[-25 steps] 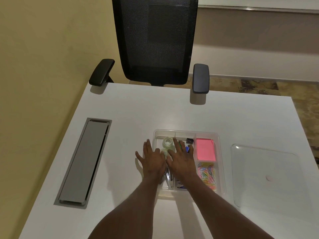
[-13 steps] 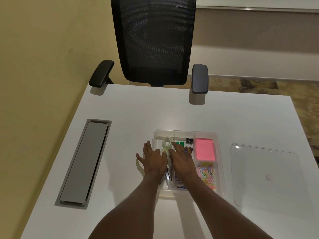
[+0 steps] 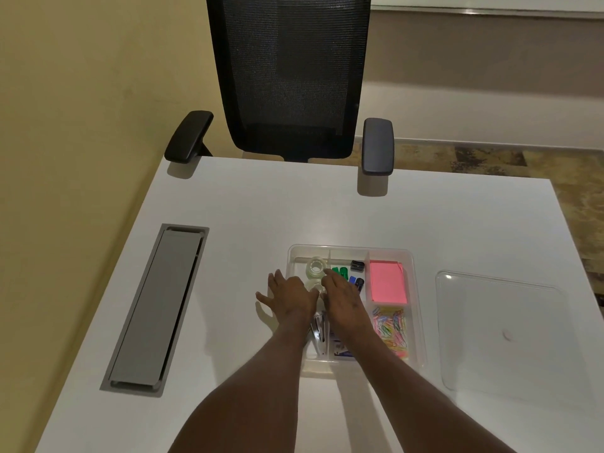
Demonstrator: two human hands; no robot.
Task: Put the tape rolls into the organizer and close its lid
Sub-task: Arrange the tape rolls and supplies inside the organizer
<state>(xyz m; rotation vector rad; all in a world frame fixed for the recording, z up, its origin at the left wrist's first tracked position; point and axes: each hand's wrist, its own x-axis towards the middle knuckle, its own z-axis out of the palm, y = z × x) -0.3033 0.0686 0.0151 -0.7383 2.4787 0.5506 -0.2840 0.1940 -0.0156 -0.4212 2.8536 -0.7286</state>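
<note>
A clear plastic organizer sits mid-table with several compartments. One clear tape roll lies in its far-left compartment; a second clear roll shows just below it, between my two hands. My left hand lies flat with fingers apart over the organizer's left edge. My right hand lies palm down over the middle compartments, fingertips near the far roll. Neither hand visibly grips anything. The clear lid lies flat on the table to the right of the organizer.
The organizer also holds pink sticky notes, coloured paper clips, green and blue markers and a stapler. A grey cable hatch is set into the table at left. A black mesh chair stands behind the far edge.
Both hands have drawn slightly back toward me over the organizer, uncovering more of the markers and the far tape roll.
</note>
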